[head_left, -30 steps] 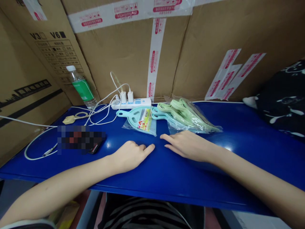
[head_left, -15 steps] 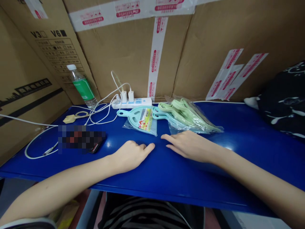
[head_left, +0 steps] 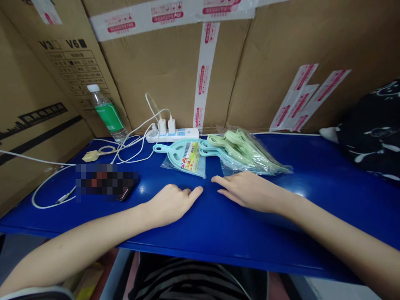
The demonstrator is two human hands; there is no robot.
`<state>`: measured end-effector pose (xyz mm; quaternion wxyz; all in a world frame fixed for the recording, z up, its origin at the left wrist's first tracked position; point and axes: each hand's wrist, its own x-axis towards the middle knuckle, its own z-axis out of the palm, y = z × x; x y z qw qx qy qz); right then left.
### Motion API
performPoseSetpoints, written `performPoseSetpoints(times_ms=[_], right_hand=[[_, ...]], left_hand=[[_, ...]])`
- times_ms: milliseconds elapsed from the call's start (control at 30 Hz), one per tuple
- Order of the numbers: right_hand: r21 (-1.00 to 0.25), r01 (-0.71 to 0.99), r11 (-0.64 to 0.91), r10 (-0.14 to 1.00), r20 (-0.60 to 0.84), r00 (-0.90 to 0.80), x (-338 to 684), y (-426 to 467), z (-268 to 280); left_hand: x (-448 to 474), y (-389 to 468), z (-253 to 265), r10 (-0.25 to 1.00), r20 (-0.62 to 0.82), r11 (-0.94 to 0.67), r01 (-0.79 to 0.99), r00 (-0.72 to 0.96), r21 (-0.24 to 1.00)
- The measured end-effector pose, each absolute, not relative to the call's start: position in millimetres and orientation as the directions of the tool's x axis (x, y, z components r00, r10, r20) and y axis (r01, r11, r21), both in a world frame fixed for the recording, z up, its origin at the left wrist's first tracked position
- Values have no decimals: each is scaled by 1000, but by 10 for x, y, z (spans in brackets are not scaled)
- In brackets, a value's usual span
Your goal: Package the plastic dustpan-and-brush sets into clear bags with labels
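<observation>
Mid-frame, the left hand [head_left: 170, 205] curls loosely, any hold hidden. The right hand [head_left: 246, 191], half open, empty, lies beside bagged dustpans [head_left: 242, 152].

Both bare hands lie over the middle of the surface [head_left: 218, 239], knuckles up and well apart, turned in toward each other. The left hand [head_left: 173, 204] has its fingers folded under and its thumb straight out; how tightly the fingers close is hidden. The right hand [head_left: 246, 189] points index finger and thumb toward the left one, with a gap between those two digits. The left forearm [head_left: 93, 235] slants across the surface's near edge, the right forearm [head_left: 331, 225] across its right part.
</observation>
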<state>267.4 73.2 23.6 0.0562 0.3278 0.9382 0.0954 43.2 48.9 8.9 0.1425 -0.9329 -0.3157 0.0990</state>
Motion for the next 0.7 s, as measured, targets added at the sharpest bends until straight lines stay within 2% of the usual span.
performPoseSetpoints(times_ms=[300,700], right_hand=[[179,634,752,651,-54,-757,2673,735,233],[169,608,776,623,-52,-780,2675,743,220]], left_hand=[[438,492,104,607,-103,-767,548,788,-333],[422,492,79,596,-72,-769,542,800,-340]])
